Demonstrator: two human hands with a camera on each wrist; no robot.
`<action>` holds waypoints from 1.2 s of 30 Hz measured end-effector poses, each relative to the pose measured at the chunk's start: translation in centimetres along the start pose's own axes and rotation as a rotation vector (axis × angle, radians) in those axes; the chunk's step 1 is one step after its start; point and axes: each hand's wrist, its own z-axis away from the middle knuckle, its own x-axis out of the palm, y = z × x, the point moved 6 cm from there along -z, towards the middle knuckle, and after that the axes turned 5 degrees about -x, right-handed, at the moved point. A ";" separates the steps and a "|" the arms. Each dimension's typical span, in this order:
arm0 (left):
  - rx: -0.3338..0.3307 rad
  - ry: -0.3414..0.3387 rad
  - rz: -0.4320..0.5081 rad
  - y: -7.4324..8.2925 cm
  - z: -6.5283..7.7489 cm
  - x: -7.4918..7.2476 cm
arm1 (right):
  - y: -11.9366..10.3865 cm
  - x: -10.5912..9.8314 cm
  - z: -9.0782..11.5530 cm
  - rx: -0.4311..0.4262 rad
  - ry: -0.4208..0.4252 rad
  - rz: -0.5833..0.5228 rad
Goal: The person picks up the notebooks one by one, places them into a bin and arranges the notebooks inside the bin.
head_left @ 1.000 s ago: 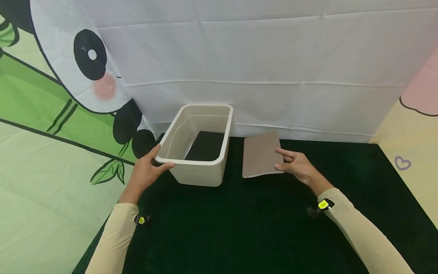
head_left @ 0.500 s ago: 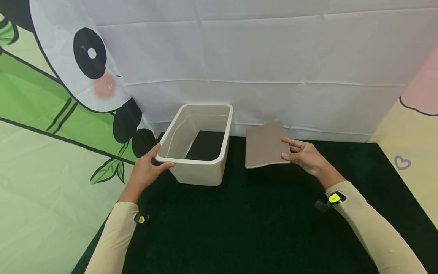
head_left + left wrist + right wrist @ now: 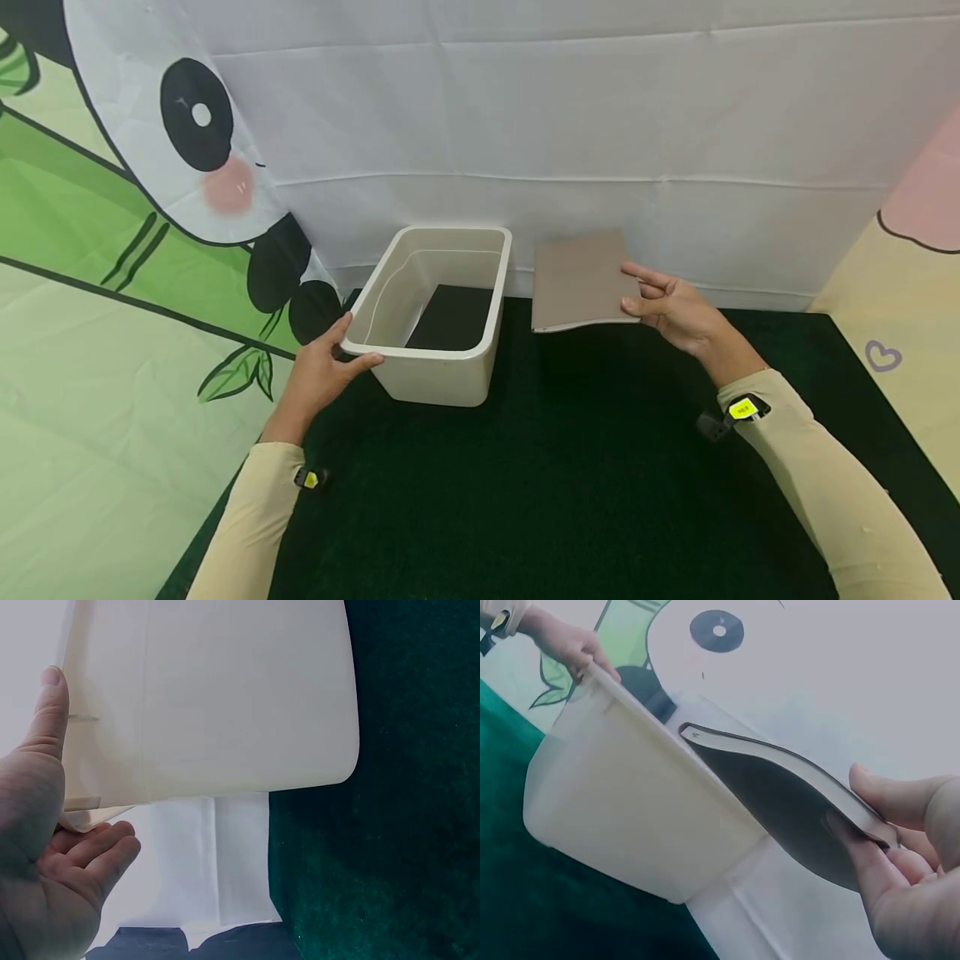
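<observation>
A taupe soft-covered notebook (image 3: 581, 282) hangs in the air to the right of a white plastic bin (image 3: 427, 379). My right hand (image 3: 675, 314) pinches its right edge, thumb on one cover and fingers on the other. In the right wrist view the notebook (image 3: 780, 802) bends slightly, its white page edges showing. My left hand (image 3: 318, 379) holds the bin's near left corner, thumb along the front rim and fingers at the left side. The left wrist view shows this hand (image 3: 67, 825) at the bin wall (image 3: 225, 697). Inside the bin lies a flat black item (image 3: 453, 318).
A dark green cloth (image 3: 510, 492) covers the table. Behind it hangs a pale backdrop sheet (image 3: 562, 108), with a printed cartoon panda on the left. The bin stands at the table's back edge, close to the sheet.
My right hand has lifted the notebook up from near the table, moving away from me and slightly right. The left hand and the bin have stayed in place.
</observation>
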 end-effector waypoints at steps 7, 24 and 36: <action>0.010 0.009 0.004 0.1 0.1 0.0 | -1.3 1.3 -0.7 0.014 0.040 0.035; 0.035 0.032 0.001 0.2 0.1 -0.1 | -2.0 6.0 -3.8 -0.026 0.003 0.064; 0.035 0.032 0.001 0.1 0.2 -0.3 | -1.0 10.6 -6.5 -0.050 -0.001 0.052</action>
